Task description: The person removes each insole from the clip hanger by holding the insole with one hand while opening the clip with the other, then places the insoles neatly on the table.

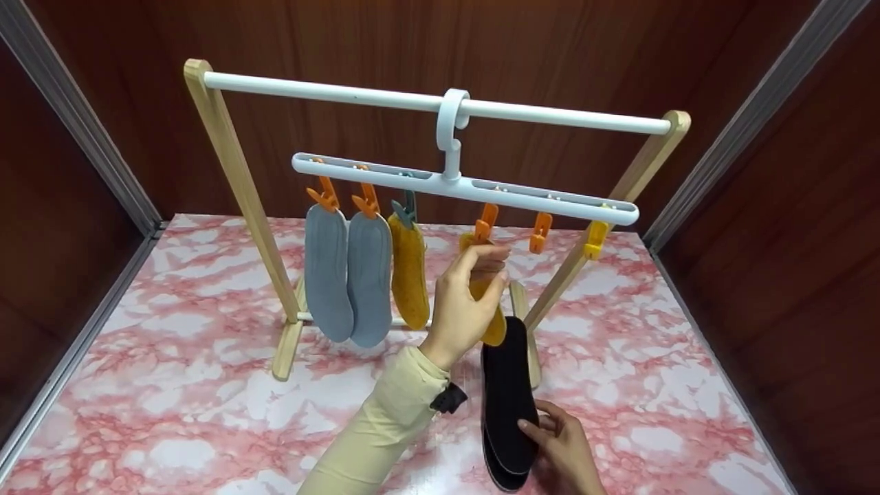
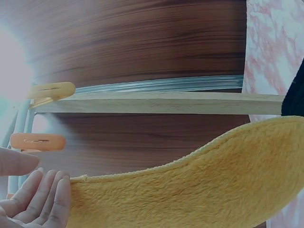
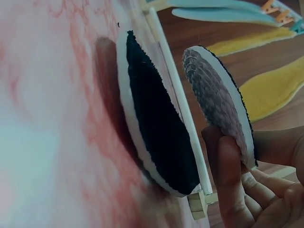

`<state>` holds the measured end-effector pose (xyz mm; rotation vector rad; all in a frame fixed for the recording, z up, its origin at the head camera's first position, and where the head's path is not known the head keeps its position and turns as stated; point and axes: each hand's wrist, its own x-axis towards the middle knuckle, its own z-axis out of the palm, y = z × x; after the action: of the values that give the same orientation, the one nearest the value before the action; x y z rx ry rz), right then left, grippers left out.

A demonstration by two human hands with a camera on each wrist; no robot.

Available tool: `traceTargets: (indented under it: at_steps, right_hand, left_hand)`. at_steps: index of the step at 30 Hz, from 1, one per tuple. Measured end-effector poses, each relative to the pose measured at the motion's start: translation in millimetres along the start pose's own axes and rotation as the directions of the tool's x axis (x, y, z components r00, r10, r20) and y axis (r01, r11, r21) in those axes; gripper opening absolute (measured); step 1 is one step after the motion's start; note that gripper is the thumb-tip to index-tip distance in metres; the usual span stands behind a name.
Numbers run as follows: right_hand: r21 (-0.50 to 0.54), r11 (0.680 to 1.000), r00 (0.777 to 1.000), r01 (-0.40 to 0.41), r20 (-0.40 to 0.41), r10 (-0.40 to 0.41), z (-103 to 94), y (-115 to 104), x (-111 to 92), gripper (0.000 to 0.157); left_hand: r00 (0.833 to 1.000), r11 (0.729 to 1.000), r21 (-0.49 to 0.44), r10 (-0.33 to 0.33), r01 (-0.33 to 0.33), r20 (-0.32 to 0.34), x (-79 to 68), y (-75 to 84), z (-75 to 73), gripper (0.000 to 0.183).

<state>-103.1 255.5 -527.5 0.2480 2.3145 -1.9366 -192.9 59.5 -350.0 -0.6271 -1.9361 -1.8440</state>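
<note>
L hand [image 1: 457, 309] at frame ctr: fingers parted, slightly bent, gripping nothing, next to fuzzy yellow insole [image 1: 495, 331] hung from orange plastic clip [image 1: 485, 221]; contact unclear. R hand [image 1: 567, 447], btm right of ctr, pinches black fabric insole [image 1: 510, 392] btwn thumb & fingers. Second black insole [image 3: 159, 123] lies below, on pink-and-white marbled surface [image 1: 179, 454].
</note>
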Motion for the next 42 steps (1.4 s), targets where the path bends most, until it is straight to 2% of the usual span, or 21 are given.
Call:
traceTargets:
  at_steps: [9, 21, 24, 30, 37, 42]
  right_hand:
    - [0.042, 0.998, 0.997, -0.044, 0.067, 0.041, -1.1, 7, -3, 0.059]
    - [-0.006, 1.0, 0.995, -0.016, 0.095, 0.016, -2.6, 13, -1, 0.057]
    - [-0.05, 0.999, 0.997, -0.003, 0.076, 0.007, -2.2, 12, -2, 0.056]
    - [-0.198, 0.98, 0.999, 0.004, -0.038, -0.012, 0.6, 10, -4, 0.05]
    - [-0.346, 0.935, 0.982, 0.072, -0.142, -0.128, 1.7, 6, -6, 0.041]
    - [-0.382, 0.918, 0.972, 0.104, -0.158, -0.175, 1.4, 5, -7, 0.038]
  left_hand:
    - [1.0, 1.0, 0.005, -0.002, 0.002, -0.024, -0.8, -1.6, -0.2, 0.024]
    - [1.0, 1.0, 0.005, 0.0, 0.0, -0.031, -1.8, -2.6, -1.3, 0.022]
    - [0.999, 1.0, 0.004, 0.0, 0.0, -0.033, -1.7, -2.5, -1.3, 0.022]
    - [0.999, 1.0, -0.003, 0.002, -0.002, -0.032, -1.9, -2.1, -1.3, 0.022]
    - [0.999, 1.0, -0.003, -0.002, 0.002, -0.036, -2.8, -1.9, -1.8, 0.022]
    - [0.999, 1.0, -0.002, 0.003, -0.003, -0.032, -2.6, -1.3, -2.4, 0.022]
